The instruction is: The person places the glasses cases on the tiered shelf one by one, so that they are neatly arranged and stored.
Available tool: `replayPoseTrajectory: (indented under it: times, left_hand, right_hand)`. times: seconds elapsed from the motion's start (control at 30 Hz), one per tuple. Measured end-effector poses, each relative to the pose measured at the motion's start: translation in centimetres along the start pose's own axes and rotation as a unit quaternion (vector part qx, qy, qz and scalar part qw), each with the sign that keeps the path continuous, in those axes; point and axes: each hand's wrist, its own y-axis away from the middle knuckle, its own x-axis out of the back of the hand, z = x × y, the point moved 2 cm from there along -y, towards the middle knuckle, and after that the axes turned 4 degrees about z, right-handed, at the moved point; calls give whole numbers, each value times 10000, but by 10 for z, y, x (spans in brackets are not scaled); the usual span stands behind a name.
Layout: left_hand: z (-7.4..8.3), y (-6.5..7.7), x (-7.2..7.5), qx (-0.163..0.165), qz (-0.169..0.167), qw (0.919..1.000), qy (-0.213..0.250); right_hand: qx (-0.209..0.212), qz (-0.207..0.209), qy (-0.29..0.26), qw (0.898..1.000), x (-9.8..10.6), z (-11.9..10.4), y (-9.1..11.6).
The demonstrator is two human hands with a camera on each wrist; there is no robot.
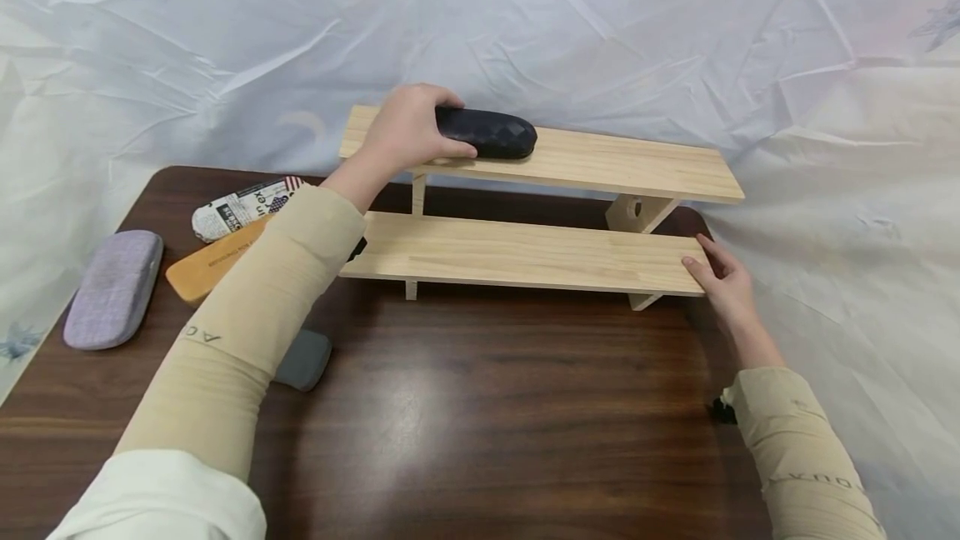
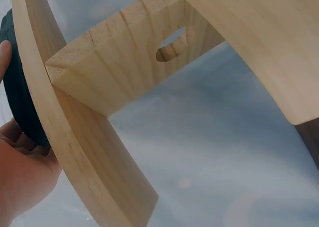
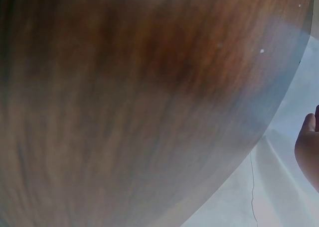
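Observation:
A black glasses case [image 1: 498, 135] with a faceted surface lies on the upper board of a two-tier wooden shelf [image 1: 615, 158]. My left hand [image 1: 411, 125] grips the case's left end, thumb at the front and fingers behind. In the left wrist view, the case [image 2: 21, 95] sits against the board, with the left hand [image 2: 30, 174] at its edge. My right hand [image 1: 726, 286] holds the right end of the lower board [image 1: 525, 252], its thumb on top; some fingers are hidden. Only part of the right hand [image 3: 308, 150] shows in the right wrist view.
At the left of the dark wooden table [image 1: 510, 407] lie a lilac glasses case [image 1: 112, 290], a newspaper-print case [image 1: 236, 211], an orange case [image 1: 213, 261] and a grey case [image 1: 306, 359], the last two partly behind my left arm. A pale sheet [image 1: 600, 32] hangs behind.

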Motion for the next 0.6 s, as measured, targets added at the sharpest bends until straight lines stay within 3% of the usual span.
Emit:
replayPoseTrajectory:
  times: [0.33, 0.6]
  left_hand:
    - [-1, 2, 1, -23, -146, 9995, 270]
    - [-5, 12, 13, -191, -208, 9986, 455]
  right_hand:
    - [17, -68, 125, 9999, -2, -2, 0]
    - [-3, -94, -78, 9999, -4, -5, 4]
